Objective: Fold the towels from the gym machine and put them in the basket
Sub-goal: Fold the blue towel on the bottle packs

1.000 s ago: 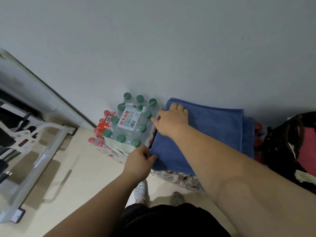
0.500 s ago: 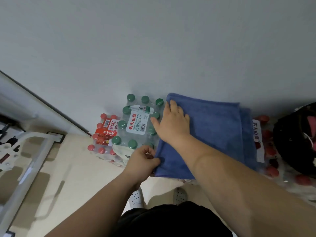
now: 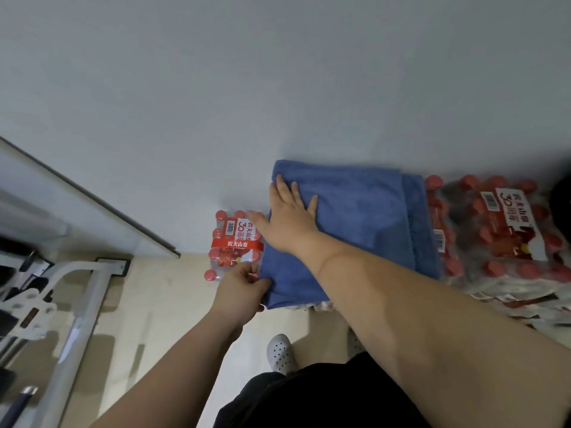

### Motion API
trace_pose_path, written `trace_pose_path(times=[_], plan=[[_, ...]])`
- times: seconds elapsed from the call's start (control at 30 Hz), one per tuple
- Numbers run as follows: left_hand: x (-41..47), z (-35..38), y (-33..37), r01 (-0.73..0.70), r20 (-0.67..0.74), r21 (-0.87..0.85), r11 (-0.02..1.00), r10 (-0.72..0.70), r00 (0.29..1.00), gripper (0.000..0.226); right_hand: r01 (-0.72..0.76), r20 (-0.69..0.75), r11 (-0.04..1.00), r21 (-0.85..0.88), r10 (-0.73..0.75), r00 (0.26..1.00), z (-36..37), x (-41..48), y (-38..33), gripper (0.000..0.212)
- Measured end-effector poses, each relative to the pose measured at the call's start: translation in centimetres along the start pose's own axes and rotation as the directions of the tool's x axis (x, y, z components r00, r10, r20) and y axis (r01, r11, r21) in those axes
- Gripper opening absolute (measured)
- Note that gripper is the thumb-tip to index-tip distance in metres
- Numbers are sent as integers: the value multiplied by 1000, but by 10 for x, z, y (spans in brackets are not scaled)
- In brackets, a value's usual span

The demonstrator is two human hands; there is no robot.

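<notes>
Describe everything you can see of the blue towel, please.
The blue towel is plain, soft-looking cloth, folded into a rough rectangle; at its right side a lower layer sticks out as a strip. It lies flat on shrink-wrapped bottle packs, its far edge against the grey wall. The right hand presses flat on its left part with straight fingers, and the left hand pinches its near left corner.

small bottle pack (image 3: 234,244): red band "农夫山泉", label "30"; big bottle pack (image 3: 506,233): white label "农夫山泉", "30".
</notes>
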State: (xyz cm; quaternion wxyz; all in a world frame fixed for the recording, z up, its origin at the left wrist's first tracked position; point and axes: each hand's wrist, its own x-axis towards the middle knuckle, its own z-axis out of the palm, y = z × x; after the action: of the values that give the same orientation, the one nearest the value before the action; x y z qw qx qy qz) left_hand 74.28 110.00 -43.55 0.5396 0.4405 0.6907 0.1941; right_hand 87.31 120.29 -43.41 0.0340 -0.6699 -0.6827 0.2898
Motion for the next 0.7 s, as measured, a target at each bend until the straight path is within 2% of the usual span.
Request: trace_pose_path(times=[0.1,0.23,0.33,0.43,0.5,0.57,0.63,0.7], plan=[[8,-14,-6,-7,-9,23,1000,8,1000,4,78,-3,996,51,-78,997,1,3,0,84],[18,-21,-7,-29,8,47,998,29,1000,2,184,-118,976,118,-171,978,-7,-7,27,73],[22,-19,-6,-35,8,96,995,35,999,12,62,-242,996,66,-44,969,-13,-21,67,69],[21,-13,3,-109,-99,179,978,128,987,21,-95,-338,989,112,128,932,-22,-42,116,69],[19,-5,12,-196,-160,251,948,240,957,18,-217,-321,973,74,229,919,-30,-58,148,71],[18,7,20,-302,-158,328,895,368,916,20,-309,-260,951,-3,298,918,-38,-73,175,75],[18,23,28,-399,-120,397,827,478,870,25,-318,-205,938,-139,287,936,-42,-82,193,78],[16,42,38,-475,-75,444,760,559,826,32,-272,-176,941,-199,239,955,-44,-82,202,81]])
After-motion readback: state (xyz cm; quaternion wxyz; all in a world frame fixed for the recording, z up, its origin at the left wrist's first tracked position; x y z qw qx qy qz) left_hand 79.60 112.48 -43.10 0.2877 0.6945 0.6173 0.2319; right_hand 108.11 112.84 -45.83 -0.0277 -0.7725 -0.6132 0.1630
